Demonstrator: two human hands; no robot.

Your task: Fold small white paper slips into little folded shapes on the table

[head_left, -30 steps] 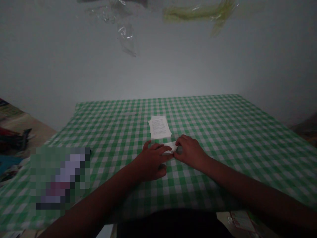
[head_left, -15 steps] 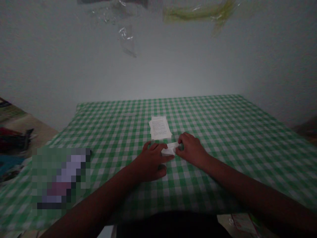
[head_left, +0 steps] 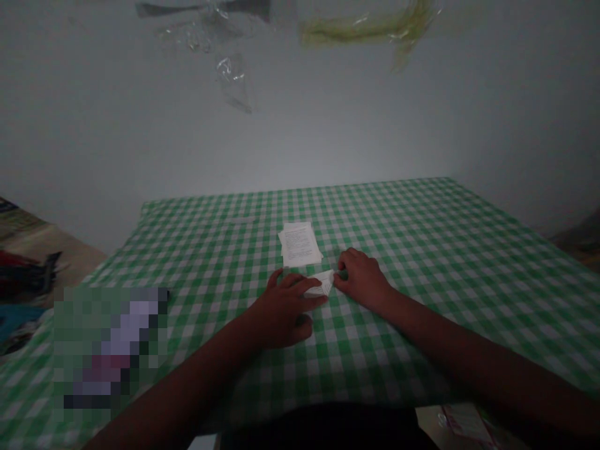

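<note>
A small folded piece of printed paper (head_left: 327, 280) lies on the checked tablecloth between my hands. My left hand (head_left: 285, 309) rests over its left part with fingers spread, pressing it against the cloth and hiding some of it. At the paper's right end, my right hand (head_left: 362, 278) is closed, with thumb and forefinger pinched at the tapered tip. Just beyond my hands lies a short stack of printed sheets (head_left: 300, 244), its edges slightly uneven.
The green-and-white checked tablecloth (head_left: 422, 250) covers the table up to a pale wall (head_left: 328, 125). On the left lies a pixelated, long dark-edged object (head_left: 126, 340). Clear plastic (head_left: 234, 78) and yellow tape (head_left: 360, 30) cling to the wall.
The paper's right end now comes to a narrower, slanted tip; earlier it was wider. My right fingers have shifted slightly at that end. My left hand stays on the paper.
</note>
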